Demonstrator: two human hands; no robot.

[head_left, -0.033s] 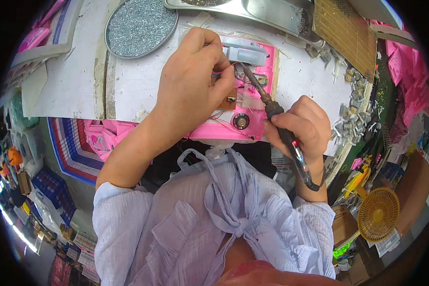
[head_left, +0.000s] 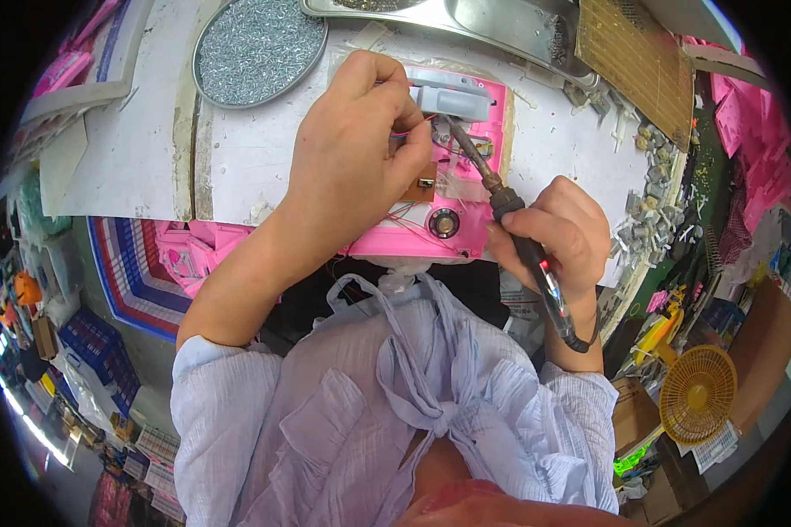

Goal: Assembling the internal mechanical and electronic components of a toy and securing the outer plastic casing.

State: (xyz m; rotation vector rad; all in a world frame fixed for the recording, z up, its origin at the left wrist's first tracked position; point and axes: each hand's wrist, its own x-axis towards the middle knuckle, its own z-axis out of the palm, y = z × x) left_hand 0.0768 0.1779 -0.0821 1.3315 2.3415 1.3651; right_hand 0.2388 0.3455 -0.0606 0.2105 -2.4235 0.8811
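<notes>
My left hand (head_left: 356, 145) is pinning the pink casing (head_left: 466, 230); my right grip (head_left: 549, 233), clamped on the soldering iron (head_left: 492, 189), is touching its tip to the wires; nothing has shifted.

We counted two hands, a left hand (head_left: 351, 149) and a right hand (head_left: 558, 233). We saw one soldering iron (head_left: 510, 215), one pink plastic casing (head_left: 453, 189) with one round speaker (head_left: 444, 223), one grey block (head_left: 453, 98), one round tray of screws (head_left: 259, 48) and one yellow fan (head_left: 697, 394).
</notes>
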